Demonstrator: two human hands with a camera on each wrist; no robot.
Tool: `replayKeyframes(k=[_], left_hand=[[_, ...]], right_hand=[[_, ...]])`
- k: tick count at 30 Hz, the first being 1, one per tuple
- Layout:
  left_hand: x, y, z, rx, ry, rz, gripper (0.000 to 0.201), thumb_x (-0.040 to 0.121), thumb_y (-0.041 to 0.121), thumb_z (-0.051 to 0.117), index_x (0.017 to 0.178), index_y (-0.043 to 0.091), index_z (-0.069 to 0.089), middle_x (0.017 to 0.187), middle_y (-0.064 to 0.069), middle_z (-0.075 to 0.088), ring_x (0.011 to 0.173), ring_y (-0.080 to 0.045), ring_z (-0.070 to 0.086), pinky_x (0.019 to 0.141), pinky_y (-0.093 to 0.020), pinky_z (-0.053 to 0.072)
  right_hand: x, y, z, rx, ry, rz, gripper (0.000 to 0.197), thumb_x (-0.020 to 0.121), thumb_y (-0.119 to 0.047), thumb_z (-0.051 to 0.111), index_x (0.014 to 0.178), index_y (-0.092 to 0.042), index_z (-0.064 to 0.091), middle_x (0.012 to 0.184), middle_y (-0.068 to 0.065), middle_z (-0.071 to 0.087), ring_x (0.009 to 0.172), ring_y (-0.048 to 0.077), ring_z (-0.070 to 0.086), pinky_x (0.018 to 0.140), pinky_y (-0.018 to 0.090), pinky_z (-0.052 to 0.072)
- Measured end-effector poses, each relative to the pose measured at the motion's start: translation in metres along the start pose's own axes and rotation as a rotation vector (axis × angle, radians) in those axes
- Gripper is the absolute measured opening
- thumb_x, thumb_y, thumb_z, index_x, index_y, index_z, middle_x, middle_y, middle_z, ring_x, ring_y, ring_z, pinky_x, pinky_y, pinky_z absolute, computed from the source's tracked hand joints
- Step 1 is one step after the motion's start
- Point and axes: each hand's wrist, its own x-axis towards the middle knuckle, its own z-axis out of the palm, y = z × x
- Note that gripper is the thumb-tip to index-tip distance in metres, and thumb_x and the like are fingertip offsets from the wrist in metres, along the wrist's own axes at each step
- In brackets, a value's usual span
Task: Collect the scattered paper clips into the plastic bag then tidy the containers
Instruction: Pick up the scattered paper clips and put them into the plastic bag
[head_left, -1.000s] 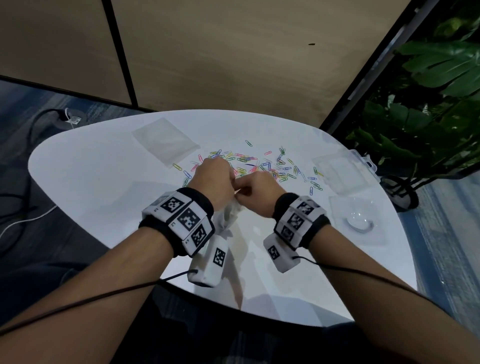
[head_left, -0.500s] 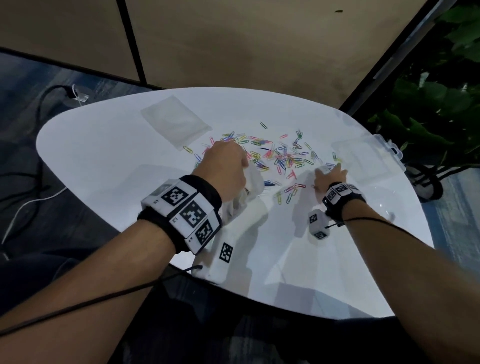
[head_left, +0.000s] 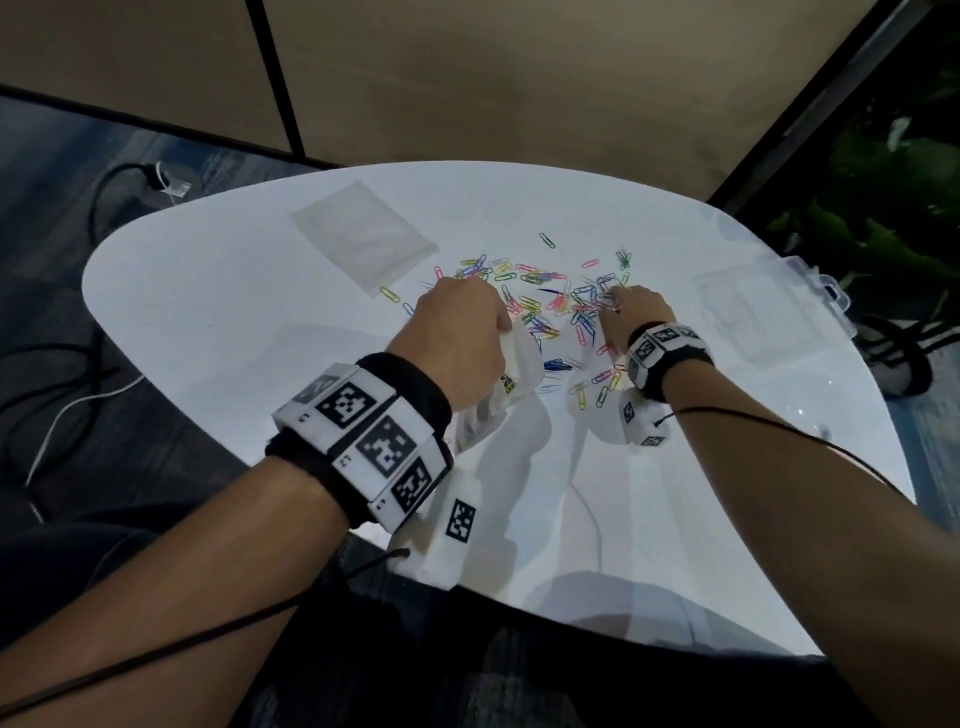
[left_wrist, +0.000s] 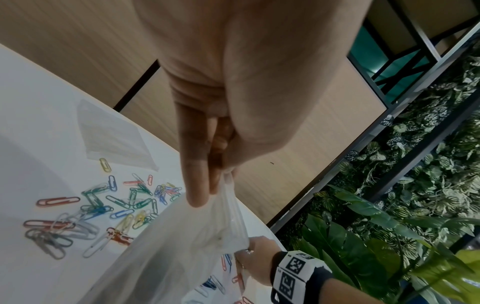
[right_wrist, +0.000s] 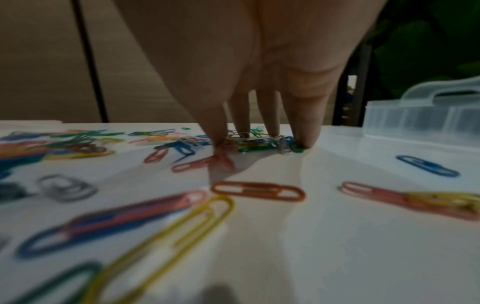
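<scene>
Several coloured paper clips (head_left: 545, 304) lie scattered across the middle of the white table (head_left: 208, 312). My left hand (head_left: 457, 322) pinches the rim of a clear plastic bag (head_left: 519, 374), which hangs down to the table just left of the clips. The left wrist view shows those fingers (left_wrist: 197, 185) gripping the bag (left_wrist: 182, 246) at its top edge. My right hand (head_left: 610, 304) is on the right side of the pile. Its fingertips (right_wrist: 303, 142) stand on the table, closed round a small bunch of clips (right_wrist: 259, 144).
A second flat plastic bag (head_left: 363, 241) lies at the table's far left. A clear plastic box (head_left: 769, 306) with a handle sits at the right edge, close to my right hand. Plants stand beyond the right edge and cables lie on the floor at the left.
My right hand left the bag, swung out to the right, then came back left onto the clip pile. My left hand kept hold of the bag and stayed roughly where it was.
</scene>
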Motion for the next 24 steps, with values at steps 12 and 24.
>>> replayKeyframes(k=[12,24], left_hand=[[0.001,-0.003,0.001,0.027,0.023,0.028,0.035,0.091,0.001,0.053,0.115,0.015,0.073,0.112,-0.011,0.071,0.104,-0.027,0.067,0.092,-0.030,0.052],[-0.004,0.008,0.007,-0.014,0.042,0.005,0.033,0.091,0.004,0.052,0.115,0.014,0.072,0.121,-0.010,0.067,0.113,-0.027,0.063,0.093,-0.031,0.050]], right_hand=[[-0.028,0.030,-0.024,0.735,-0.046,0.343,0.022,0.079,-0.022,0.078,0.100,-0.013,0.077,0.100,0.002,0.075,0.092,0.017,0.070,0.087,0.027,0.057],[-0.152,-0.066,-0.101,1.692,-0.449,0.155,0.013,0.088,0.004,0.064,0.099,0.009,0.067,0.086,0.012,0.073,0.079,0.017,0.072,0.076,0.022,0.059]])
